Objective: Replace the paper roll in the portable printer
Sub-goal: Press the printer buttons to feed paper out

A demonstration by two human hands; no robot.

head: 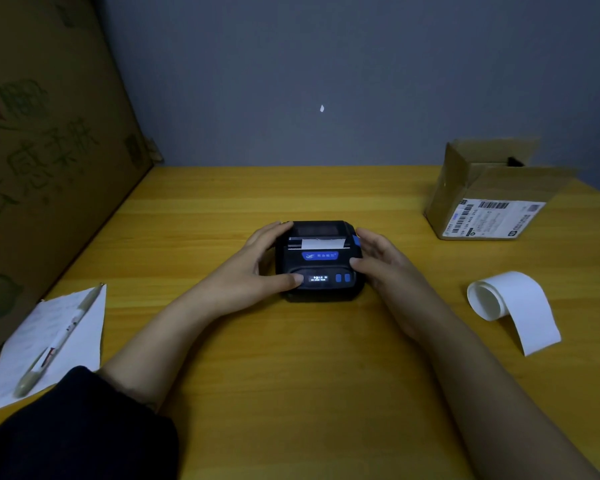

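A black portable printer (321, 261) with a blue label and a lit small display sits on the wooden table (291, 358) at the centre. Its lid looks closed, and a white strip of paper (323, 243) shows at the slot. My left hand (260, 263) holds the printer's left side, thumb resting on the front edge beside the display. My right hand (378, 261) cups the right side, fingers near a blue side latch. A partly unrolled white paper roll (510, 303) lies on the table to the right, away from both hands.
An open cardboard box (482, 199) with shipping labels stands at the back right. A sheet of paper (49, 344) with a pen (59, 341) on it lies at the front left. A large printed cardboard panel (42, 150) leans along the left side.
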